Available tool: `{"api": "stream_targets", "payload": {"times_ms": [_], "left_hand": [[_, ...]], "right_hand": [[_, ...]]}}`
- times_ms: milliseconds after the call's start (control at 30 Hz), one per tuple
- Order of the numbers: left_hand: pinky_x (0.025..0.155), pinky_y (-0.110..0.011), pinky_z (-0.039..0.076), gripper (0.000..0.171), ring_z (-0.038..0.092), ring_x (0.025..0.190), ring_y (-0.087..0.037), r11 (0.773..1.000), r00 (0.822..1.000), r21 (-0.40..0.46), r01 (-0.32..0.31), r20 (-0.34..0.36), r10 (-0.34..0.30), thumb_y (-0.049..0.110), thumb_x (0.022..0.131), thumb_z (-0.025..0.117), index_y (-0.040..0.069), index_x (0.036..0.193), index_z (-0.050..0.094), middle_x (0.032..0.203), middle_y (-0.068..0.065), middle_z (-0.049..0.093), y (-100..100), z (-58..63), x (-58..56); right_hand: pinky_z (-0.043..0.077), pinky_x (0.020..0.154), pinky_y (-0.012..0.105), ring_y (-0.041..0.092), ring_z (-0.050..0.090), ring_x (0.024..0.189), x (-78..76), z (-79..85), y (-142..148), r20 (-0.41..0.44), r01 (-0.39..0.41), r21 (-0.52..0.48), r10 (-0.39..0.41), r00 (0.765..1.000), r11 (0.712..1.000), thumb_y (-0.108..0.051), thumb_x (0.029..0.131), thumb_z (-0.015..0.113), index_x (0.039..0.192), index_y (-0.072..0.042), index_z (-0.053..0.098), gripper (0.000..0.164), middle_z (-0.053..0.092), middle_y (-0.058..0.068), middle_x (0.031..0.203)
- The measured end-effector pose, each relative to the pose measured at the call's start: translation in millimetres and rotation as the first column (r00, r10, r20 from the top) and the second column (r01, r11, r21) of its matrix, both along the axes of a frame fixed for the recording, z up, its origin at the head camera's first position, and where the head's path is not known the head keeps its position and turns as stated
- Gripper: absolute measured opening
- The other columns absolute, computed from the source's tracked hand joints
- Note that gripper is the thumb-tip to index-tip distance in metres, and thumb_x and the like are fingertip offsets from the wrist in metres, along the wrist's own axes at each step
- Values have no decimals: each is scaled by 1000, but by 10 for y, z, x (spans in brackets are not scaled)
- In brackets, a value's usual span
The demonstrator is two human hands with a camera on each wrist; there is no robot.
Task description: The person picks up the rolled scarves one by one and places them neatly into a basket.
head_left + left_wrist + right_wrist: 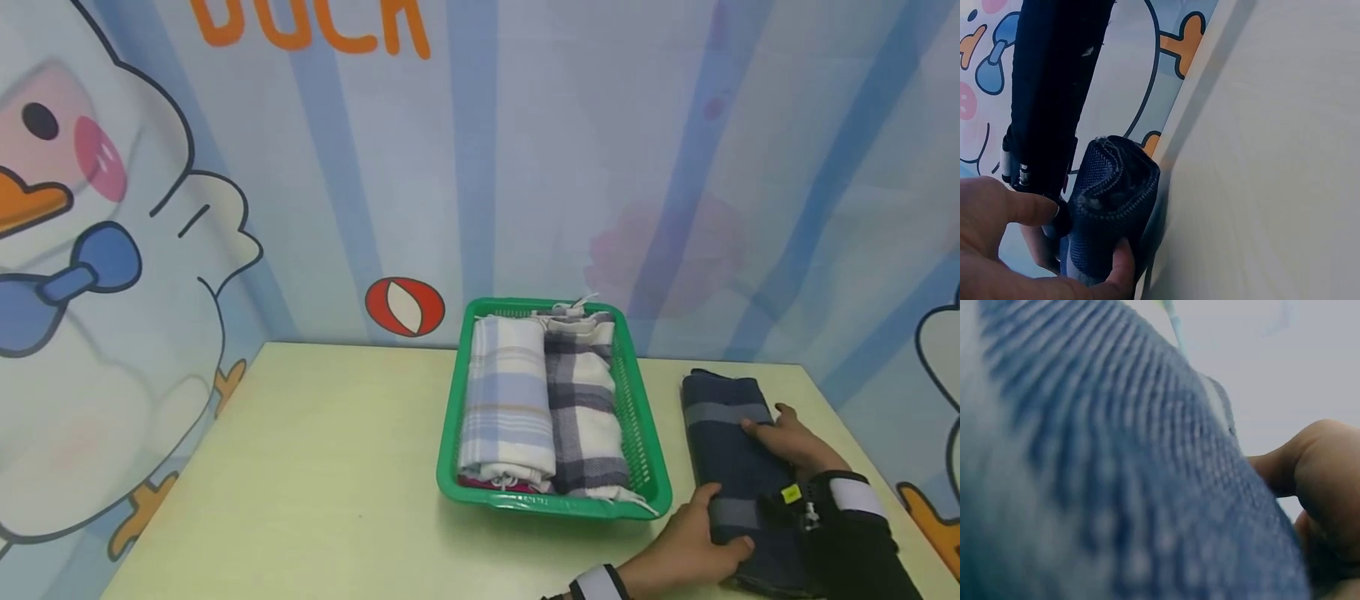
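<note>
A dark blue scarf [731, 450] with grey-blue stripes lies folded into a long bundle at the table's right side. My left hand [690, 542] grips its near part, thumb on top and fingers along the left side. The left wrist view shows the layered end of the scarf [1113, 181] between thumb and fingers of the left hand [997, 244]. Farther up, my right hand [798, 442] holds the right edge, its thumb on top; its other fingers are partly hidden. Ribbed scarf fabric [1135, 456] fills much of the right wrist view, beside a hand [1329, 481].
Left of the scarf stands a green plastic basket [551, 502]. In it lie a white-and-blue plaid cloth roll [510, 400] and a grey-and-white checked one [585, 408], side by side. A printed backdrop [525, 167] rises behind the pale yellow table [315, 467].
</note>
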State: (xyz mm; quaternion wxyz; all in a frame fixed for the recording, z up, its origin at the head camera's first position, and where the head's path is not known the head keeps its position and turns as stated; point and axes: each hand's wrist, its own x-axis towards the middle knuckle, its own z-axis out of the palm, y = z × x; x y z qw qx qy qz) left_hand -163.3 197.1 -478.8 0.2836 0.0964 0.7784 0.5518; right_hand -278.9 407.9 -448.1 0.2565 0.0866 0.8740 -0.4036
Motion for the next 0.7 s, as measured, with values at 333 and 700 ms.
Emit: {"api": "stream_targets", "payload": {"times_ms": [333,700], "left_hand": [[95,-45,49,66,53,128,-21,993,991,121,-11,130,-5,42,86,70,52,137,29,140,3,50,235,-323,-83],[65,-31,42,73,50,69,-17,985,991,173,-1,129,-22,13,86,58,36,147,25,81,1,56,141,131,111]], "right_hand": [[43,97,61,67,20,128,59,73,54,-25,56,-89,-59,998,994,-41,103,29,138,12,-36,91,-27,48,142],[53,84,49,47,55,103,112,103,183,-72,114,-174,-128,989,978,-36,103,39,140,4,-37,94,18,48,134]]}}
